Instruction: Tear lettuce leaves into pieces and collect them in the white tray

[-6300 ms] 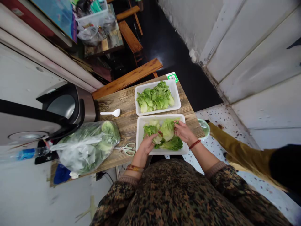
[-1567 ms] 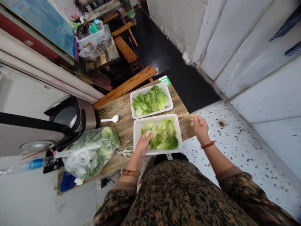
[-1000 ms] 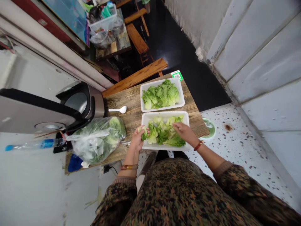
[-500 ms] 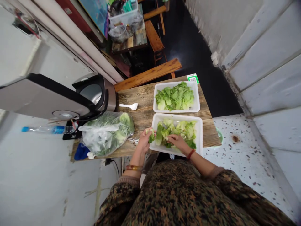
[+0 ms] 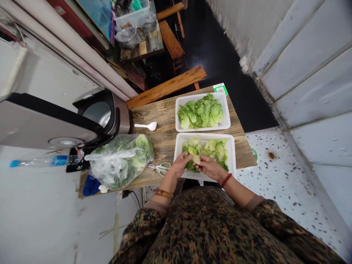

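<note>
Over the near white tray (image 5: 232, 161), both my hands are close together at a pale green lettuce leaf (image 5: 196, 160). My right hand (image 5: 211, 168) pinches the leaf's right side between thumb and fingers. From the other side, my left hand (image 5: 179, 165) is closed on lettuce at the leaf's left, its fingertips partly hidden among the greens. Loose lettuce pieces (image 5: 216, 147) lie in the tray around and beneath my hands. Just beyond it, a second white tray (image 5: 226, 110) holds a heap of lettuce leaves (image 5: 202, 112).
Left of the trays on the wooden table (image 5: 165, 137) lie green-handled scissors (image 5: 162, 168), a white spoon (image 5: 150, 126) and a clear plastic bag of greens (image 5: 121, 161). An open rice cooker (image 5: 118, 113) stands at the far left, near a plastic bottle (image 5: 44, 161). Behind is a wooden bench (image 5: 170, 86).
My left hand has moved right, from the tray's left edge to over the lettuce beside my right hand. My right hand has risen slightly with a leaf. The view has shifted a little.
</note>
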Action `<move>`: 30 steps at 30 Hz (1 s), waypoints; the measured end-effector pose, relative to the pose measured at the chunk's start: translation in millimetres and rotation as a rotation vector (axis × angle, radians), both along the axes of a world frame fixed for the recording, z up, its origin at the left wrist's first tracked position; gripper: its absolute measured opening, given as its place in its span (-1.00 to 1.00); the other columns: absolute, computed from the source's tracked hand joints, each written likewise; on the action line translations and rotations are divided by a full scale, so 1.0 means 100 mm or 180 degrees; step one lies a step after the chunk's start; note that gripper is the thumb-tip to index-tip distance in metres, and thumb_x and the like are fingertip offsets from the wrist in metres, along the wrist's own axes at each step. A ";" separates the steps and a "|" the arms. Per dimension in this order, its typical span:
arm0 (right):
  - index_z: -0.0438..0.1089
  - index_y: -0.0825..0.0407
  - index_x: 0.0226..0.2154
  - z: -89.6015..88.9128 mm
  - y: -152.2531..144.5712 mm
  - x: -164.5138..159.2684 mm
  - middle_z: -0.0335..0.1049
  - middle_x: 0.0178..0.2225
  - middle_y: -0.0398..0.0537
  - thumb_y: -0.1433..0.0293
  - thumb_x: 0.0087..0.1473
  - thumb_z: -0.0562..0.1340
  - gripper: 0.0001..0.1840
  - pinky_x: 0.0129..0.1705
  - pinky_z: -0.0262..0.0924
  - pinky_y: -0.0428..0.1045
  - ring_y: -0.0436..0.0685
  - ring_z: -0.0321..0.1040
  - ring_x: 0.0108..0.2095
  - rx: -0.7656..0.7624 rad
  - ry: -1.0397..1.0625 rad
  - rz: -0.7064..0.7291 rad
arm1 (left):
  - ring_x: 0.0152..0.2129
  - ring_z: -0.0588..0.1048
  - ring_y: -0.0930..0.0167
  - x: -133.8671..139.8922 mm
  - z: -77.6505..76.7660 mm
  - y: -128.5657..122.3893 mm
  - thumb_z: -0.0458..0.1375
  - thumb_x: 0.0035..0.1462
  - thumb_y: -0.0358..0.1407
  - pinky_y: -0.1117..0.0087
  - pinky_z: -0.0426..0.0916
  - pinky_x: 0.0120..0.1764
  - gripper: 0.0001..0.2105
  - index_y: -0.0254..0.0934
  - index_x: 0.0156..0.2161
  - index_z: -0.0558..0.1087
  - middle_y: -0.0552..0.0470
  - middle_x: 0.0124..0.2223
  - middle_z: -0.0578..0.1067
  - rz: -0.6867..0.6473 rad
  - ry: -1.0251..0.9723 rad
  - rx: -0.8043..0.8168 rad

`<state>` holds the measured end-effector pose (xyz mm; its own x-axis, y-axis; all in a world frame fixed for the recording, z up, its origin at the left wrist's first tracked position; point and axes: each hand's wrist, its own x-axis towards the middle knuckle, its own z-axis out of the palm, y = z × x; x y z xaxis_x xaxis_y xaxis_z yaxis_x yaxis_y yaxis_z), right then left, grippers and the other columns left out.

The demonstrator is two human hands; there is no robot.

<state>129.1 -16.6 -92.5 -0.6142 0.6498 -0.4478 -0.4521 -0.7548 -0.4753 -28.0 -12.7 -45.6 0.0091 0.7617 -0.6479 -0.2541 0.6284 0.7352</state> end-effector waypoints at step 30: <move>0.40 -0.01 -0.27 -0.41 0.02 -0.26 0.50 -0.39 -0.07 0.25 0.22 0.09 -0.76 -0.29 0.24 -0.04 0.11 0.46 -0.34 0.2207 -0.2742 0.1031 | -0.53 0.56 0.38 -0.43 0.20 0.07 0.42 -0.26 -0.32 0.43 0.41 -0.45 -0.67 -0.30 -0.31 0.48 0.03 -0.46 0.59 0.1365 0.0247 0.0036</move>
<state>103.5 -15.1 -133.7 -0.4610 0.7880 -0.4081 0.3915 -0.2321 -0.8904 -71.1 -6.0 -25.7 -0.3580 0.6929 -0.6258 -0.4343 0.4698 0.7686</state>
